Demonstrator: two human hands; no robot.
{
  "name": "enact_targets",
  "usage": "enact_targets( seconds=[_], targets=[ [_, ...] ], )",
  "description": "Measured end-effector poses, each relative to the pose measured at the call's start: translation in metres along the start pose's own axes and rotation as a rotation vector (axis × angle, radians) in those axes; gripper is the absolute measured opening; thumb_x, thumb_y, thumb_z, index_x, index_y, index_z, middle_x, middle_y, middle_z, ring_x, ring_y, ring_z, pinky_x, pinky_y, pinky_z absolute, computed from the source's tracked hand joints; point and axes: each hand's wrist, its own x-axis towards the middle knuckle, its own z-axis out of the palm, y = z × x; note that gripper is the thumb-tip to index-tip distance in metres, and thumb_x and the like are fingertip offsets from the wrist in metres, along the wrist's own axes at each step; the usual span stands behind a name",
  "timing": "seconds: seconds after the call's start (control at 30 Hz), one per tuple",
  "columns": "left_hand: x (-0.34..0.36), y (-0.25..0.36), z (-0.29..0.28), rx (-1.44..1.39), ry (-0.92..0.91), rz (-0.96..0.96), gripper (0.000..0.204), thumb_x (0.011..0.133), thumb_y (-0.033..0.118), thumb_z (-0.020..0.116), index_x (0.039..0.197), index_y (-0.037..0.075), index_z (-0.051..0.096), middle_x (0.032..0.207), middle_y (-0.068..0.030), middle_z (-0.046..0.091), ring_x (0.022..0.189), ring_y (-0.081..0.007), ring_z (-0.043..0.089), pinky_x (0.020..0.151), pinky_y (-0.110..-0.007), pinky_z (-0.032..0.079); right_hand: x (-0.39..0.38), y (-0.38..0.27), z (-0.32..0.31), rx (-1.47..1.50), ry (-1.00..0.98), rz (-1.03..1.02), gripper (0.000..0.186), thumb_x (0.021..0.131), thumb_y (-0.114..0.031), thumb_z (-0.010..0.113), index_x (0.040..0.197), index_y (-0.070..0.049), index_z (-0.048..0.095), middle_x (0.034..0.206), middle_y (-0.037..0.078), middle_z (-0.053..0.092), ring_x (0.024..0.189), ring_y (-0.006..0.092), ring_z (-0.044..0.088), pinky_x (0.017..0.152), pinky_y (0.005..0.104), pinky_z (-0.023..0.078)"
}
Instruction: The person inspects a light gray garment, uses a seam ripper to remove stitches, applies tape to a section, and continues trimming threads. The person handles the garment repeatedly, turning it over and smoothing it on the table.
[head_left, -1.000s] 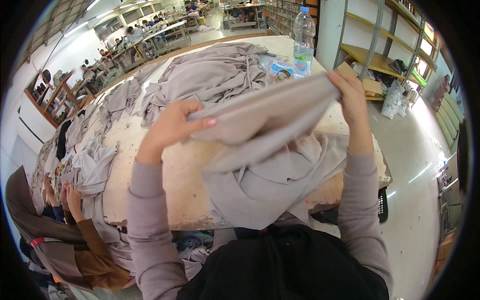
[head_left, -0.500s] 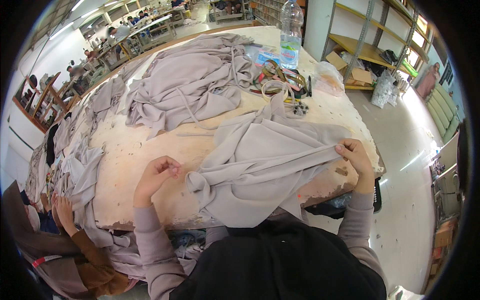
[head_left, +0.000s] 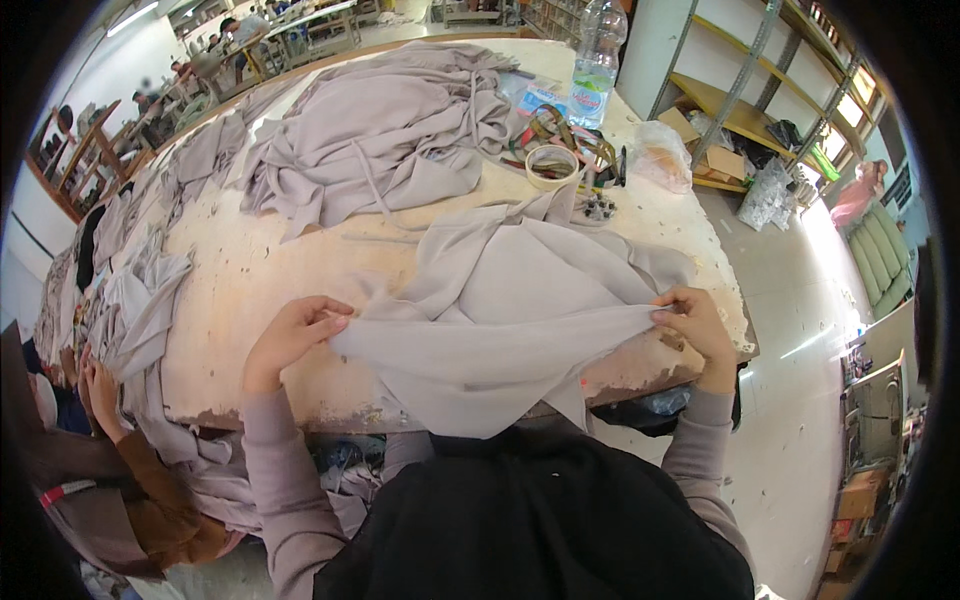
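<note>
A light grey garment piece of thin fabric is stretched between my two hands over the near part of the table. My left hand pinches its left end between thumb and fingers. At the other end my right hand grips the edge the same way. The fabric's near part hangs in a curve toward the table's front edge, and the rest lies in loose folds on the wooden tabletop. What garment it belongs to I cannot make out.
A large heap of grey fabric covers the table's far side. Behind the garment lie a tape roll, coiled straps and a plastic bag, with a water bottle beyond. A co-worker's hand is at the left, near more fabric.
My left hand, empty before, has taken hold of the fabric's left end. The edge is now pulled straight between both hands. The whole view has shifted slightly.
</note>
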Motion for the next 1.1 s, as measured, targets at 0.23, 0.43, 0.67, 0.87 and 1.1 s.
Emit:
enact_targets(
  seconds=[0.23, 0.43, 0.67, 0.87, 1.1],
  targets=[
    [0.007, 0.032, 0.034, 0.399, 0.460, 0.300, 0.017, 0.078, 0.010, 0.062, 0.092, 0.002, 0.064, 0.086, -0.0083, 0.064, 0.078, -0.0192, 0.060, 0.070, -0.029, 0.046, -0.009, -0.033, 0.022, -0.030, 0.190, -0.058, 0.022, 0.071, -0.007, 0.069, 0.092, -0.004, 0.066, 0.080, 0.002, 0.057, 0.076, 0.0102, 0.054, 0.067, 0.0245, 0.043],
    [0.028, 0.066, 0.114, 0.594, 0.070, 0.572, 0.023, 0.072, 0.017, 0.068, 0.093, 0.010, 0.062, 0.093, -0.0045, 0.060, 0.094, -0.0229, 0.054, 0.087, -0.037, 0.036, 0.011, -0.052, 0.086, -0.346, 0.136, -0.556, 0.017, 0.073, -0.014, 0.069, 0.088, -0.007, 0.066, 0.084, 0.003, 0.060, 0.079, 0.0174, 0.054, 0.086, 0.0314, 0.037],
    [0.013, 0.053, 0.118, 0.665, 0.166, 0.505, 0.039, 0.064, 0.025, 0.074, 0.099, 0.014, 0.060, 0.107, -0.0043, 0.055, 0.104, -0.0240, 0.048, 0.090, -0.039, 0.031, 0.003, -0.047, 0.081, -0.488, -0.049, -0.477, 0.019, 0.068, -0.017, 0.072, 0.083, -0.009, 0.065, 0.074, 0.003, 0.056, 0.074, 0.0202, 0.052, 0.091, 0.0348, 0.033],
    [-0.024, 0.041, 0.119, 0.648, 0.169, 0.486, 0.023, 0.066, 0.022, 0.071, 0.086, 0.013, 0.062, 0.116, -0.0045, 0.053, 0.107, -0.0247, 0.047, 0.091, -0.042, 0.030, -0.013, -0.037, 0.040, -0.454, 0.047, 0.052, 0.019, 0.065, -0.011, 0.072, 0.082, -0.005, 0.064, 0.074, 0.006, 0.058, 0.070, 0.0225, 0.054, 0.071, 0.0307, 0.042],
    [-0.005, 0.029, 0.076, 0.190, 0.592, 0.351, 0.022, 0.073, 0.022, 0.065, 0.086, 0.004, 0.062, 0.095, -0.0146, 0.061, 0.084, -0.0311, 0.057, 0.077, -0.038, 0.044, -0.004, -0.062, 0.069, -0.332, 0.214, -0.406, 0.012, 0.071, -0.006, 0.066, 0.081, -0.001, 0.061, 0.075, 0.008, 0.058, 0.071, 0.0192, 0.055, 0.068, 0.0282, 0.043]
  ],
)
